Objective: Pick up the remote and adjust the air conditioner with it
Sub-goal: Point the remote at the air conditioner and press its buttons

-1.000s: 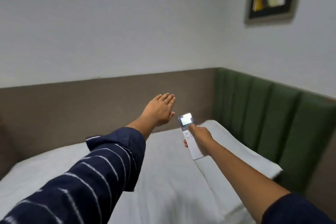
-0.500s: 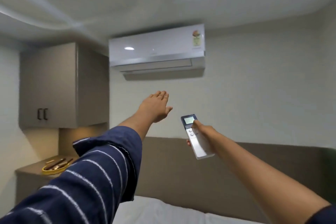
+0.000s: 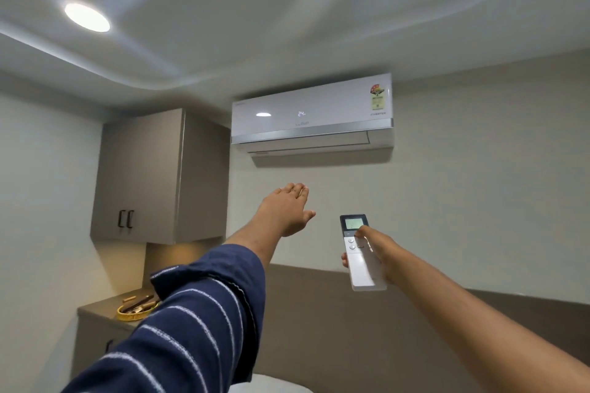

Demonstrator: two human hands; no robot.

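A white air conditioner (image 3: pixel 311 115) hangs high on the wall ahead, its front showing "24". My right hand (image 3: pixel 378 254) grips a slim white remote (image 3: pixel 360 260) with a dark-framed screen on top, held upright and aimed up at the unit. The thumb rests on the buttons just under the screen. My left hand (image 3: pixel 285 210) is stretched out flat, palm down, fingers together, holding nothing, to the left of the remote and below the unit.
A grey wall cabinet (image 3: pixel 159 175) hangs left of the air conditioner. Below it a low cabinet top carries a yellow tray (image 3: pixel 135 309) with small items. A round ceiling light (image 3: pixel 87 17) glows at upper left. A white pillow edge (image 3: pixel 271 384) shows at the bottom.
The view has swung up from the bed to the wall and ceiling. The air conditioner's front now shows "24". Both arms keep their pose; the thumb has moved up to the buttons below the screen.
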